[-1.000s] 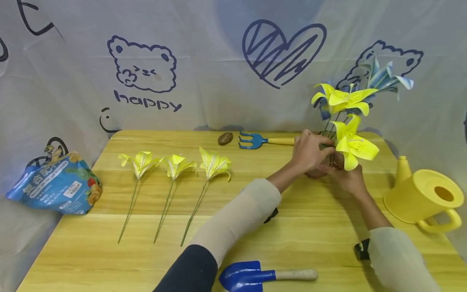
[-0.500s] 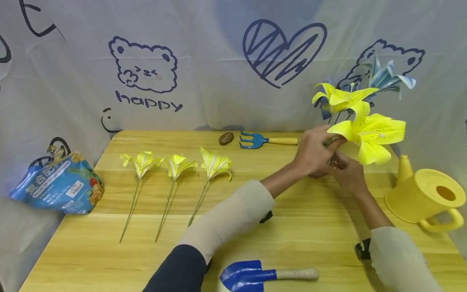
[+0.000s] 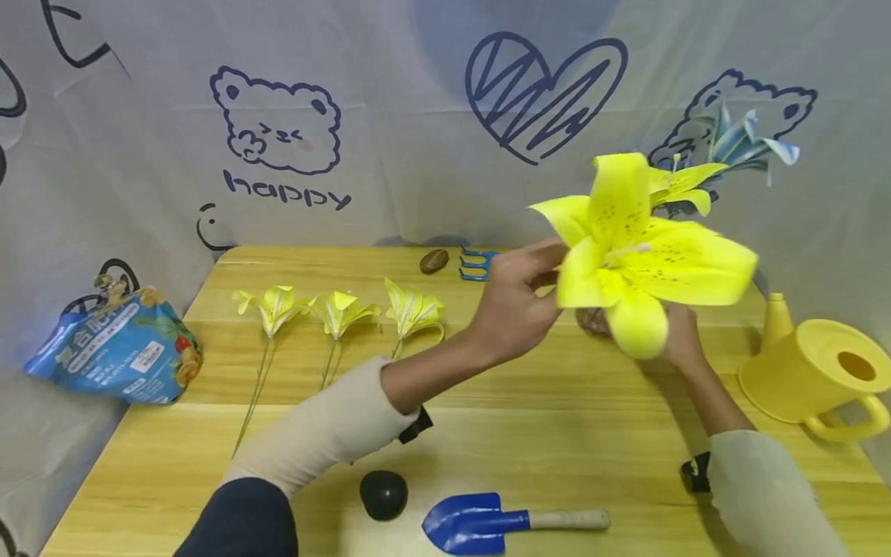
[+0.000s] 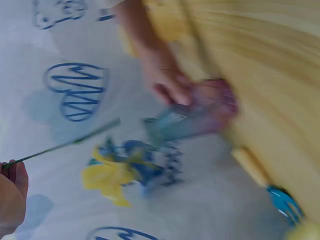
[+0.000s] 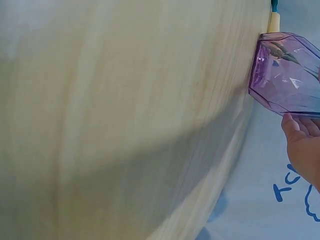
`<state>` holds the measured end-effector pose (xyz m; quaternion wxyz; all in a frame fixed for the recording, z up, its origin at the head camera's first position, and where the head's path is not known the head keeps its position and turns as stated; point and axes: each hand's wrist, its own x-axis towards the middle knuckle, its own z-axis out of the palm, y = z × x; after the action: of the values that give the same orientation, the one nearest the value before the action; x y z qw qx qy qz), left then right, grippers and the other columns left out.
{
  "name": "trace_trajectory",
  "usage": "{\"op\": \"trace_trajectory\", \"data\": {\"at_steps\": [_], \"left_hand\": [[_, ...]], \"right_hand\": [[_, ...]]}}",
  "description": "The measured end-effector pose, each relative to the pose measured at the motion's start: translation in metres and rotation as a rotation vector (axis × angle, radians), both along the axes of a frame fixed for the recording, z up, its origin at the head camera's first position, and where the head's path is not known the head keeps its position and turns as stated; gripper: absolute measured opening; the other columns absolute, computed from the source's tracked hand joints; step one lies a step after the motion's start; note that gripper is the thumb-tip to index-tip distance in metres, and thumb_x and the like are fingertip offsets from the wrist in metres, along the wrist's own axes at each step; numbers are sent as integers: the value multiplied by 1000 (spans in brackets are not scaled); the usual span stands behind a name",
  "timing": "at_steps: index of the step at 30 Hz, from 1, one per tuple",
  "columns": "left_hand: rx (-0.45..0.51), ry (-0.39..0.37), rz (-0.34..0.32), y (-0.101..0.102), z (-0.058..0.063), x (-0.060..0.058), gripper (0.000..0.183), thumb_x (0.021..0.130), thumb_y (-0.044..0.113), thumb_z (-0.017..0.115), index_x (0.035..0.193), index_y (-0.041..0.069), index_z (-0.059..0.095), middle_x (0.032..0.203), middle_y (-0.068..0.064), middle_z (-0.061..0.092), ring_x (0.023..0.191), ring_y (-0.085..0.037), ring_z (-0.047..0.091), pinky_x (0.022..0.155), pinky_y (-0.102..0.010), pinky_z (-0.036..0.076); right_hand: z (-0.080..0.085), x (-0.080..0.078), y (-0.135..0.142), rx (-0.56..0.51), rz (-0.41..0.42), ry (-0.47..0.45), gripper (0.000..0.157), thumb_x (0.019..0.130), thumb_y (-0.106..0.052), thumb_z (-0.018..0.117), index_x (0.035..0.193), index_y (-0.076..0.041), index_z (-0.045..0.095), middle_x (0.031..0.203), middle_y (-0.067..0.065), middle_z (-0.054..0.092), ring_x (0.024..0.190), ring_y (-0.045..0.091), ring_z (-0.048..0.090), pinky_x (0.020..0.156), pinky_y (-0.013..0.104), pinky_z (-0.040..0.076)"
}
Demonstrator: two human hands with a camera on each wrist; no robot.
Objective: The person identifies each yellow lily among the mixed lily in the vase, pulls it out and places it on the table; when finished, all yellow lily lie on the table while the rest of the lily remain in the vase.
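Lily [image 3: 633,267] in left grip [image 3: 515,305]; right grip [image 3: 683,336] holds vase [image 5: 282,80].

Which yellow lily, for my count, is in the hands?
The foremost bloom, its stem in the left hand; three others lie on the table, another stands in the vase.

Lettering: Backdrop and Bag

Cloth backdrop [image 3: 411,162]: the handwritten word "happy" [image 3: 287,191], dark marker, under a bear drawing [image 3: 277,128]; black strokes [image 3: 73,39] at upper left, cut by the frame edge, illegible; blue strokes [image 5: 282,187] in the right wrist view, partly cropped, unreadable.

Blue bag [image 3: 114,352]: large pale characters, apparently 复合肥; white label [image 3: 147,357], print too small.
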<state>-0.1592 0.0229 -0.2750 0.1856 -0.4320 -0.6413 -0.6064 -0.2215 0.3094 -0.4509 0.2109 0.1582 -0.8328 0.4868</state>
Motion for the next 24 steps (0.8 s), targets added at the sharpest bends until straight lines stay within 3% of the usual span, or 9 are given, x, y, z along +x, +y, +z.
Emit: {"op": "trace_trajectory", "data": {"at_steps": [2,3,4,6,10,15,18,21,24], "left_hand": [[-51,-73,51,-15,-12,1,19,83,-1,57,100,-7,61,96,-16,62,87,-12,60,70,-18,49],[-80,-108,67,-22,-19,1,18,84,2,58,100,-5,62,96,-15,62,85,-11,60,69,-18,49],[-104,-152,76,-29,-26,1,17,84,3,58,99,-3,62,94,-13,63,82,-10,60,67,-19,49],[-158,-254,88,-41,-41,0,13,85,5,57,96,-1,63,93,-11,63,82,-10,61,67,-21,50],[-304,-425,156,-63,-68,-3,7,85,4,57,88,1,62,83,-7,63,71,-12,61,61,-23,51],[-468,-577,208,-77,-95,-12,8,84,1,57,87,-5,62,77,-14,62,65,-21,61,55,-27,52],[-561,-632,222,-80,-107,-20,9,84,1,57,85,-6,63,74,-15,62,60,-21,61,51,-25,51],[-660,-639,251,-80,-117,-27,12,83,4,58,77,-5,64,67,-13,63,54,-19,61,51,-23,50],[-748,-616,293,-80,-125,-33,19,82,6,59,67,-2,66,61,-9,63,50,-17,60,59,-24,50]], "right_hand": [[-19,-8,11,63,-117,-45,26,75,-20,70,99,-18,61,83,-6,61,72,-3,54,59,9,42],[-26,-14,15,142,-168,-94,30,75,-30,70,102,-20,62,87,-3,63,74,-2,56,57,9,43],[-33,-19,19,146,-179,-125,42,72,-34,72,110,-22,59,99,0,63,83,1,57,63,11,45],[-45,-26,24,194,-243,-157,45,68,-42,72,108,-27,60,101,0,63,83,5,59,61,12,46],[-52,-30,26,195,-258,-181,54,66,-45,72,116,-32,56,109,1,61,88,11,60,63,11,46],[-51,-30,26,203,-261,-205,62,66,-47,72,122,-39,48,115,0,57,94,14,59,66,12,47],[-51,-30,26,212,-264,-202,61,66,-48,71,122,-38,48,114,0,58,93,14,59,66,13,47],[-51,-30,26,213,-269,-197,60,65,-49,71,120,-38,50,113,0,59,92,12,60,65,11,46],[-53,-30,27,222,-277,-185,57,65,-50,71,118,-39,52,109,-2,61,88,9,60,63,10,45]]}}
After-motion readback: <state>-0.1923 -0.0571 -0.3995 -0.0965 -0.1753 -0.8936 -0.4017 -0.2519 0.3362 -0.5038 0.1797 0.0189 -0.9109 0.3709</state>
